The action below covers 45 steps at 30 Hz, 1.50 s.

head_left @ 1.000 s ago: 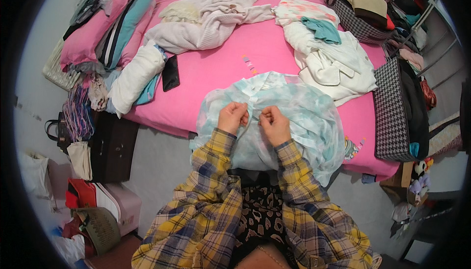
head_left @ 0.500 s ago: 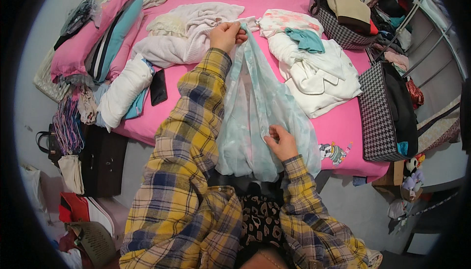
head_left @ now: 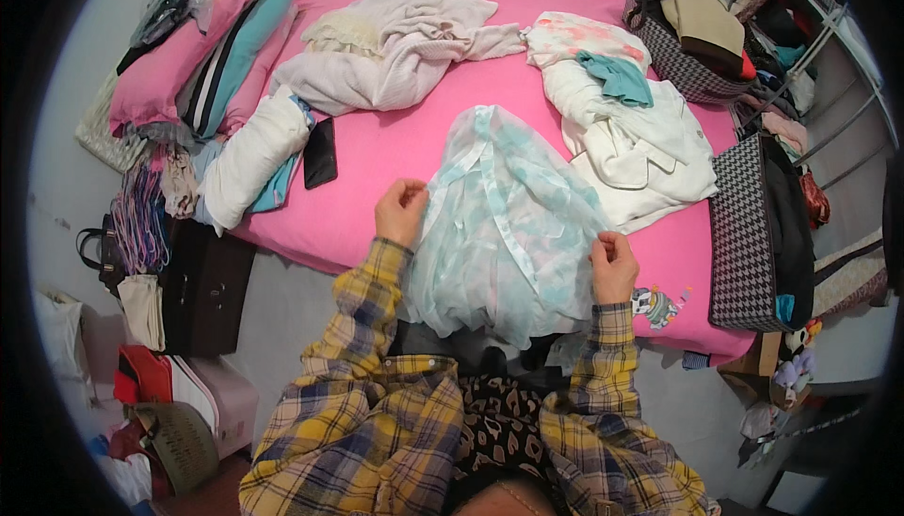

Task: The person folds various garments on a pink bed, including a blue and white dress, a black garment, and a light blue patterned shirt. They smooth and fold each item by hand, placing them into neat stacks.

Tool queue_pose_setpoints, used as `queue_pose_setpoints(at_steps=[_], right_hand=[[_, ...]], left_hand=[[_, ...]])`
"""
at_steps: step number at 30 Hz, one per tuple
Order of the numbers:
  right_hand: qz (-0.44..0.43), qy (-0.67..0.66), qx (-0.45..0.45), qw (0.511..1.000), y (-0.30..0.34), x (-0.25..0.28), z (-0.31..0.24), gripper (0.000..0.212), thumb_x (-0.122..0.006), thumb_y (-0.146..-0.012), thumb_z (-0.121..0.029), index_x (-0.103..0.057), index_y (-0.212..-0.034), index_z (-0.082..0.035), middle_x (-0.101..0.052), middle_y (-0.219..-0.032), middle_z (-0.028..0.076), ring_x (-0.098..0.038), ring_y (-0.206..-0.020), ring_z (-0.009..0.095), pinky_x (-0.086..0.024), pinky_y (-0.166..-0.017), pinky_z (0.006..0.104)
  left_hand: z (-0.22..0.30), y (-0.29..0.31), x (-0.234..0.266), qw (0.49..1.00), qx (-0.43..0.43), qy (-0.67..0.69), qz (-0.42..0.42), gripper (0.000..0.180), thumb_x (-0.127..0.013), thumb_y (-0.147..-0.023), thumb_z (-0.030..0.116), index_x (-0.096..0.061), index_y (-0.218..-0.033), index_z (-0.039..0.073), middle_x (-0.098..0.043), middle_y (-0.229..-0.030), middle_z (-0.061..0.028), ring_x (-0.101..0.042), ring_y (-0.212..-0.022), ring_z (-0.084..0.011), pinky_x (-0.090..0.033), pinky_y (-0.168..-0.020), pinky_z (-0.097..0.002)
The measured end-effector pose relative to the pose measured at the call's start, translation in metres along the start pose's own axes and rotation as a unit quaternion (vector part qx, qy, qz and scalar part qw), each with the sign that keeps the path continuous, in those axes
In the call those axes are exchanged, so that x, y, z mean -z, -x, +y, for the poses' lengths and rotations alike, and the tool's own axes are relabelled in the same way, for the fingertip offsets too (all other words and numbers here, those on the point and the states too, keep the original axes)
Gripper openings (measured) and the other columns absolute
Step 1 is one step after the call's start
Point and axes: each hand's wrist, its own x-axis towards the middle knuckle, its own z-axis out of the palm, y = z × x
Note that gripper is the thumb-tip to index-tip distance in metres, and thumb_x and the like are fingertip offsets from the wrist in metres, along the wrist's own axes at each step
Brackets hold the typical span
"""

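A sheer, pale blue and white garment (head_left: 513, 233) with shiny ribbon strips lies spread over the bed's near edge, its lower part hanging toward me. Its kind I cannot make out. At its left edge, my left hand (head_left: 402, 213) is closed with fingertips pinching the thin cloth. On the opposite edge, my right hand (head_left: 614, 269) has thumb and fingers pressed together on the fabric.
The pink-sheeted bed (head_left: 367, 168) carries a pale knitted garment (head_left: 395, 55), folded white clothes (head_left: 650, 158), a teal cloth (head_left: 617, 78), a black phone (head_left: 320, 153) and a rolled white bundle (head_left: 254, 158). Houndstooth storage boxes (head_left: 739, 233) line the right side.
My left hand has let go of the garment's far end and come down to its left edge. My right hand has shifted right to the other edge. The garment now lies wider and flatter.
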Motion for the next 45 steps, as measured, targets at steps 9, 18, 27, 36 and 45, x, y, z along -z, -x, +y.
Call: queue_pose_setpoints(at_steps=[9,18,27,36,45], right_hand=[[-0.144,0.031,0.147,0.978,0.005,-0.104,-0.033,0.013,-0.063,-0.075,-0.012,-0.060,-0.084,-0.003,-0.059,-0.078,0.013,-0.058,-0.069,0.028,-0.047,-0.064,0.0359],[-0.150,0.150,0.092,0.973,0.010,-0.123,-0.031,0.020,-0.065,-0.074,-0.020,-0.054,-0.083,-0.006,-0.056,-0.086,0.012,-0.057,-0.079,0.033,-0.046,-0.068,0.0418],[-0.127,0.050,0.051,0.989,0.007,-0.114,-0.020,0.017,-0.067,-0.075,-0.017,-0.058,-0.076,-0.002,-0.058,-0.067,0.008,-0.057,-0.063,0.023,-0.046,-0.059,0.0335],[-0.185,-0.422,-0.198,0.865,0.007,-0.086,-0.038,0.006,-0.062,-0.084,-0.010,-0.060,-0.083,-0.005,-0.055,-0.070,-0.005,-0.046,-0.060,0.004,-0.036,-0.055,0.0182],[-0.204,-0.392,-0.164,0.882,0.022,-0.089,-0.058,0.009,-0.066,-0.082,-0.009,-0.059,-0.079,-0.004,-0.052,-0.066,-0.008,-0.039,-0.056,0.001,-0.031,-0.052,0.0163]], left_hand=[[0.002,0.028,-0.019,0.971,-0.167,-0.163,0.044,0.022,-0.072,-0.068,0.010,-0.062,-0.087,0.005,-0.059,-0.081,-0.0081,-0.054,-0.082,-0.0247,-0.044,-0.073,-0.0360],[-0.013,0.008,-0.036,0.952,-0.142,-0.265,0.050,0.027,-0.071,-0.066,0.016,-0.057,-0.088,0.007,-0.053,-0.074,-0.0048,-0.051,-0.080,-0.0251,-0.043,-0.071,-0.0378],[-0.012,-0.001,-0.021,0.996,0.060,-0.066,-0.021,0.020,-0.070,-0.072,0.013,-0.066,-0.089,0.002,-0.062,-0.075,-0.0048,-0.057,-0.067,-0.0146,-0.048,-0.065,-0.0278],[-0.013,-0.003,0.001,0.988,0.099,0.042,-0.107,0.023,-0.070,-0.078,0.017,-0.066,-0.090,-0.003,-0.063,-0.077,-0.0017,-0.055,-0.070,-0.0083,-0.045,-0.065,-0.0219],[-0.012,-0.003,-0.005,0.996,0.087,-0.015,-0.012,0.020,-0.065,-0.081,0.016,-0.067,-0.088,-0.002,-0.062,-0.076,-0.0012,-0.055,-0.070,-0.0080,-0.044,-0.065,-0.0215]])
